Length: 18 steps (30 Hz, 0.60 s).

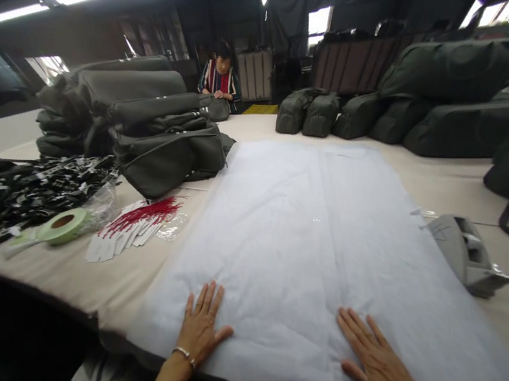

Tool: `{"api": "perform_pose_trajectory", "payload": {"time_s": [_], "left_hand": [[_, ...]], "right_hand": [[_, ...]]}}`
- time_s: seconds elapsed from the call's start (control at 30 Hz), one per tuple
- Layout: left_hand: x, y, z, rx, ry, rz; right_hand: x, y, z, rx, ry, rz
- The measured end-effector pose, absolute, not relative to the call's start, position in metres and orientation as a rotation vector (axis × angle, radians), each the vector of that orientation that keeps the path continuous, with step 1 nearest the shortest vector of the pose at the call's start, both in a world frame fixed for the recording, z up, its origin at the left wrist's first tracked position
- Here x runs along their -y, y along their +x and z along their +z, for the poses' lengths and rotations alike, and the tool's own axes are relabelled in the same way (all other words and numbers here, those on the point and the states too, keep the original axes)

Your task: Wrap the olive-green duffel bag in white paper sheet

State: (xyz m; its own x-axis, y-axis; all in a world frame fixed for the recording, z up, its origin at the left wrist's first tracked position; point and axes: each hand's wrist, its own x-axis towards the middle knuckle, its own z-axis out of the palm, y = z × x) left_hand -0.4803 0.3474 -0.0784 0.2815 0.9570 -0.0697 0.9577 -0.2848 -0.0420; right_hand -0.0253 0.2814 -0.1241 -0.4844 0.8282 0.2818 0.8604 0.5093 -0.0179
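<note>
A large white translucent sheet [262,235], perhaps a plastic or fabric bag, lies spread over the table in front of me. My left hand [202,324] rests flat on its near left part, fingers spread, with a bracelet on the wrist. Lower right of centre, my right hand [374,353] also lies flat on the sheet with its fingers stretched out. Neither hand grips anything. Faint creases run along the sheet, and its near edge reaches the table's front edge.
Left stand stacked dark bags [163,147], a heap of straps [57,186], a green tape roll [64,225] and white tags with red strings [137,224]. A grey tape dispenser [465,252] sits right of the sheet, near more dark bags [459,121]. A person [220,81] works at the far end.
</note>
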Motion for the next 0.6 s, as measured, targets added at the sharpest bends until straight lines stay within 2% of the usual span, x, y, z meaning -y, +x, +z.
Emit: {"api": "perform_pose_trajectory", "payload": {"time_s": [0.33, 0.47, 0.6], "left_hand": [[-0.326, -0.493, -0.082, -1.845, 2.594, -0.056], [-0.324, -0.483, -0.08, -1.743, 2.576, -0.109], [-0.322, -0.477, -0.07, -1.708, 2.528, -0.181]], "right_hand": [[-0.277, -0.063, -0.106, 2.424, -1.447, -0.268], [-0.276, -0.082, -0.109, 2.522, -1.36, -0.137], [-0.269, -0.082, -0.099, 2.47, -1.498, 0.094]]}}
